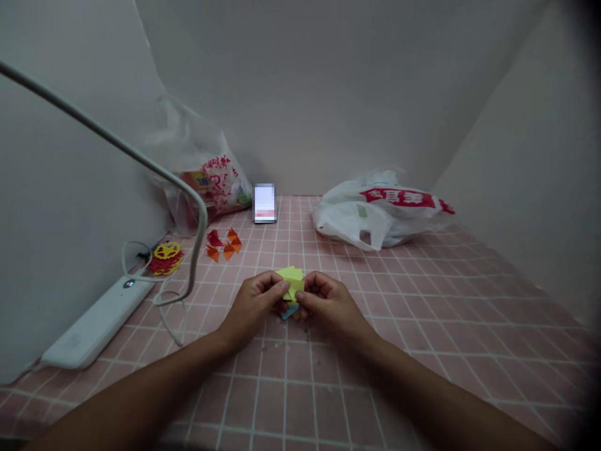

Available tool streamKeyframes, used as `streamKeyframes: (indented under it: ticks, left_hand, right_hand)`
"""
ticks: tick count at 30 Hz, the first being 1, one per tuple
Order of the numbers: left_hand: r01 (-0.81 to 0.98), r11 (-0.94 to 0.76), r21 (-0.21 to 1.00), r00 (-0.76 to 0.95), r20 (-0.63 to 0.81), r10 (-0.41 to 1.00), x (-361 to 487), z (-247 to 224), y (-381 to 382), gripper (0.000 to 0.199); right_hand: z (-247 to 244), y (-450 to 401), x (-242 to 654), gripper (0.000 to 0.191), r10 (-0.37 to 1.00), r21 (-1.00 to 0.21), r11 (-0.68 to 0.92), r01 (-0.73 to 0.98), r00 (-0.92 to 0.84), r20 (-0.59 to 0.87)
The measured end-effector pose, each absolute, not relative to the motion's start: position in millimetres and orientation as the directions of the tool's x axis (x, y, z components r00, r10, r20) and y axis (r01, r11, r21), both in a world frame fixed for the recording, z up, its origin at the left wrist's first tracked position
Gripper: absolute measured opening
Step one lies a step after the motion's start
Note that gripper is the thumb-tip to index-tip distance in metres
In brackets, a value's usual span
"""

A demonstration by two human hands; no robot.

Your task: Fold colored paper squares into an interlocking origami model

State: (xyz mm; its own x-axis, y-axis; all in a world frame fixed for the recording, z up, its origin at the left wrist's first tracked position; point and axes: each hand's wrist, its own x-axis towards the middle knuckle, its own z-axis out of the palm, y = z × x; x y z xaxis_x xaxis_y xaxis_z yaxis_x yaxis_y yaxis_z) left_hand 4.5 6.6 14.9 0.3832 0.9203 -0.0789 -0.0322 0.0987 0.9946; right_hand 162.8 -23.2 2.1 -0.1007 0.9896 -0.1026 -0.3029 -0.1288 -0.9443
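Note:
Between my two hands is a piece of yellow paper (293, 282), partly folded, with creased edges showing. My left hand (260, 299) pinches its left side between thumb and fingers. On the other side, my right hand (328, 300) grips the paper's right edge the same way. Just beneath, bits of blue paper (290, 311) and some orange show on the tiled surface, mostly covered by my hands and the yellow sheet. Small folded orange pieces (228, 251) lie beyond my left hand, with a red piece (215, 238) beside them.
Pink tiles (422, 300) cover the surface. Yellow and red cut-out shapes (166, 254) are stacked at left, near a long white device (98, 322) and a looping cable (200, 225). Along the back stand a phone (265, 203) and two plastic bags, one left (220, 178), one right (380, 210).

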Motion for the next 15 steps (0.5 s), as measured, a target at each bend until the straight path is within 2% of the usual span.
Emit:
streamKeyframes:
  ticks: [5, 15]
  left_hand:
    - [-0.036, 0.119, 0.992, 0.367, -0.098, 0.925, 4.1, 14.1, 9.1, 0.025]
    - [-0.062, 0.143, 0.988, 0.396, -0.107, 0.912, 4.1, 18.6, 5.4, 0.023]
  right_hand:
    - [1.8, -22.3, 164.3, 0.026, 0.989, -0.942, -0.129, -0.309, -0.115, -0.097]
    - [4.4, -28.2, 163.5, 0.016, 0.994, -0.974, 0.030, -0.224, -0.091, 0.052]
